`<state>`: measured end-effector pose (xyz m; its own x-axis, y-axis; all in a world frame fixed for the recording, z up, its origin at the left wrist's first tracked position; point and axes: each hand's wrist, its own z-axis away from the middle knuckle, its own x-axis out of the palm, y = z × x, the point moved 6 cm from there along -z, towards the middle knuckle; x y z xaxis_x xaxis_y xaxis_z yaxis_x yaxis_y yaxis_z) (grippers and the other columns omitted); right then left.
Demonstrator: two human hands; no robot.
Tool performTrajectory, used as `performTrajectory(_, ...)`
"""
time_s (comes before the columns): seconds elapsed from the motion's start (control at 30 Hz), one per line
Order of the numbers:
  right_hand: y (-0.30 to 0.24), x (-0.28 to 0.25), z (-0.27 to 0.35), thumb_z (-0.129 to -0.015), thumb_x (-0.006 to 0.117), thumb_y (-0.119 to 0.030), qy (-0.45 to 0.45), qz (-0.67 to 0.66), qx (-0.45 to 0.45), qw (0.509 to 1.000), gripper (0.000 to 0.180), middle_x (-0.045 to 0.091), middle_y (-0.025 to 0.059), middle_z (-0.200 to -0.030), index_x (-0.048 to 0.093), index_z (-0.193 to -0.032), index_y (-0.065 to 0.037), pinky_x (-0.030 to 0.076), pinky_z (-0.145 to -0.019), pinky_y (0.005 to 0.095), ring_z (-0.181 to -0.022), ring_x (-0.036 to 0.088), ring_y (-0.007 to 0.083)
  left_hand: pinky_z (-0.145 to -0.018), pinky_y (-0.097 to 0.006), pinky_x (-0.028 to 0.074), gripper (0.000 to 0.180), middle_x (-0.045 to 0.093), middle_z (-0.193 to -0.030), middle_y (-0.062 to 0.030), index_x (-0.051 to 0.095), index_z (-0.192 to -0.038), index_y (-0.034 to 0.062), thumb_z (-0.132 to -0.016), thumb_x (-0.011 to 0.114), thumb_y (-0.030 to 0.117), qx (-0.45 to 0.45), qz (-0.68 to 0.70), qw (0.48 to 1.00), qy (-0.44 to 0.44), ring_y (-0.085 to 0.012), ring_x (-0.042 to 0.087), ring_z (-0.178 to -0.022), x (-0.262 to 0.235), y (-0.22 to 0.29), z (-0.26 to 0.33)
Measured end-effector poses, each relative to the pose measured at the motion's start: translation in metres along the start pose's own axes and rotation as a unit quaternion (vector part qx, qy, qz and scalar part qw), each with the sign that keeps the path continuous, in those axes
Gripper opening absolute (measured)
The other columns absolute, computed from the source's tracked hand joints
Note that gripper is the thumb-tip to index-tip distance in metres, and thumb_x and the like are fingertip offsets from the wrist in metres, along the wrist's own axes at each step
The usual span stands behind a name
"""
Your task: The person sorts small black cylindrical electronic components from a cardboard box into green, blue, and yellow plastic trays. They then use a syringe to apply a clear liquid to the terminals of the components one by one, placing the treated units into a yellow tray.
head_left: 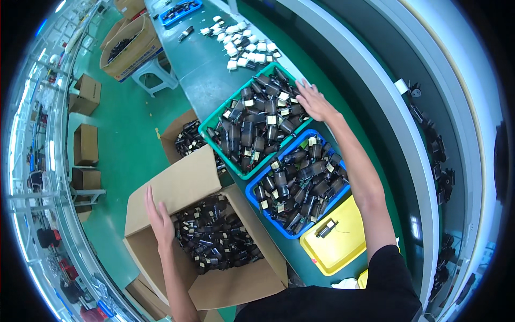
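Note:
My right hand (316,102) rests at the right rim of a green tray (203,130), fingers stretched out, holding nothing. The tray is heaped with small dark parts (248,131) that have a translucent brown body and pale labels. My left hand (159,219) is held with its fingers straight and apart over the left side of an open cardboard box (263,279), next to its raised flap (177,180). Inside the box lies a pile of similar dark parts (217,236). A blue tray (292,235), also full of them, stands just nearer than the green one.
A yellow tray (343,247) with one dark part (326,228) sits below the blue tray. Farther along the workbench (198,80) lie white block-shaped parts (244,45) and a small blue tray (179,13). A stool (155,76) and cartons (86,145) stand on the floor; a conveyor edge (397,107) curves at right.

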<state>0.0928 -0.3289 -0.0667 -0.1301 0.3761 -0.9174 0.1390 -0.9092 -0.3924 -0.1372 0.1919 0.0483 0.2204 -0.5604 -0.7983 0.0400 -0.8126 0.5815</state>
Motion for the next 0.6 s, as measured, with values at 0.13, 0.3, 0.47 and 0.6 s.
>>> performTrajectory(0.13,-0.002,-0.046,0.022,-0.101,0.042,-0.040,0.183,-0.043,0.014,0.982,0.057,0.024,0.0218,-0.157,0.031,-0.151,-0.014,0.029,-0.114,0.0499,-0.139,0.028,0.0506,-0.116,-0.045,0.024,0.047,0.037,-0.150,-0.0205,0.038,-0.145,0.0024,-0.101,0.042,0.016,-0.085,-0.038,0.996,-0.003,-0.0356,0.031,-0.141,-0.028,-0.057,0.087)
performTrajectory(0.3,-0.153,-0.087,0.131,-0.096,0.059,-0.017,0.328,-0.207,-0.012,0.922,0.026,0.066,0.0186,-0.115,0.062,-0.115,0.001,0.048,-0.094,0.0375,-0.108,0.064,0.0311,-0.115,-0.048,0.025,0.056,0.033,-0.148,-0.0283,0.035,-0.147,0.0058,-0.096,0.051,0.022,-0.196,-0.068,0.978,-0.021,-0.0443,0.033,-0.136,-0.025,-0.138,0.208)
performTrajectory(0.47,-0.330,0.026,0.273,-0.092,0.062,-0.007,-0.002,-0.448,0.014,0.894,0.018,0.069,0.0083,-0.091,0.063,-0.108,0.000,0.052,-0.067,0.0259,-0.073,0.065,0.0119,-0.111,-0.050,0.031,0.073,0.037,-0.143,-0.0342,0.032,-0.148,0.0064,-0.090,0.062,0.039,-0.344,0.013,0.933,-0.109,-0.0478,0.037,-0.132,0.041,-0.266,0.287)
performTrajectory(0.6,-0.409,0.193,0.332,-0.094,0.055,-0.048,-0.463,-0.217,-0.099,0.853,0.055,0.069,0.0193,-0.108,0.062,-0.120,-0.001,0.049,-0.095,0.0398,-0.105,0.065,0.0310,-0.114,-0.052,0.029,0.085,0.021,-0.155,-0.0276,0.018,-0.155,0.0217,-0.088,0.055,0.059,-0.576,-0.013,0.800,-0.167,-0.0441,0.027,-0.141,0.057,-0.340,0.341)
